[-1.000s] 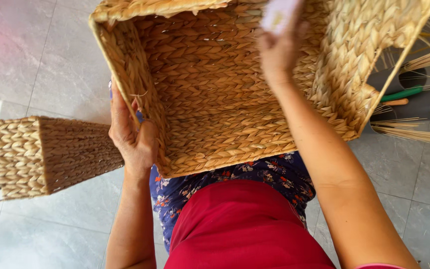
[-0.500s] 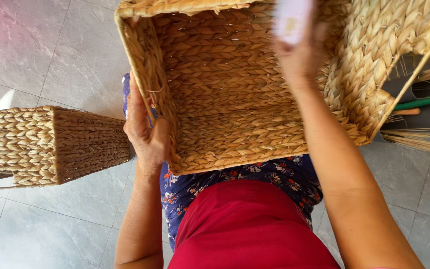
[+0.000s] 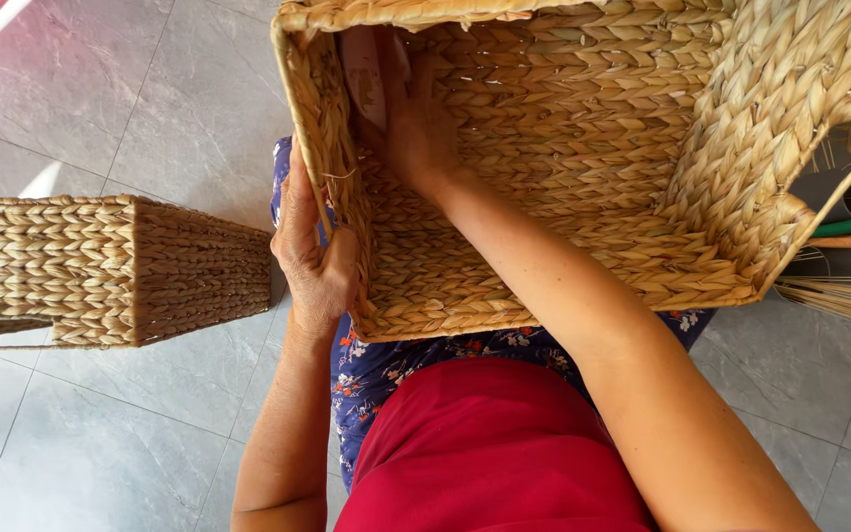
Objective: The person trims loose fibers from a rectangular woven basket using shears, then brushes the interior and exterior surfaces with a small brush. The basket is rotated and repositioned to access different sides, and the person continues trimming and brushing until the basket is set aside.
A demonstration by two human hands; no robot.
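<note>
Moved from the far rim, her right hand (image 3: 416, 128) now presses a pale flat piece (image 3: 364, 74) against the large tan woven-straw basket's (image 3: 583, 177) left inner wall; left hand (image 3: 312, 261) clasps that wall outside.

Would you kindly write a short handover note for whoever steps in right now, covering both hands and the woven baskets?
Left hand: grips the near left wall of the large woven basket from outside, steadying it on the lap.
Right hand: inside the basket, pressing a small pale flat piece against the inner left wall near the rim; what that piece is cannot be told.
Second woven basket: lies on its side on the grey tiled floor, to the left, untouched.
Loose straw strands and a green-handled tool lie on the floor at the right.
Done: both baskets look fully woven.
Left: the work along the inner wall is in progress.
</note>
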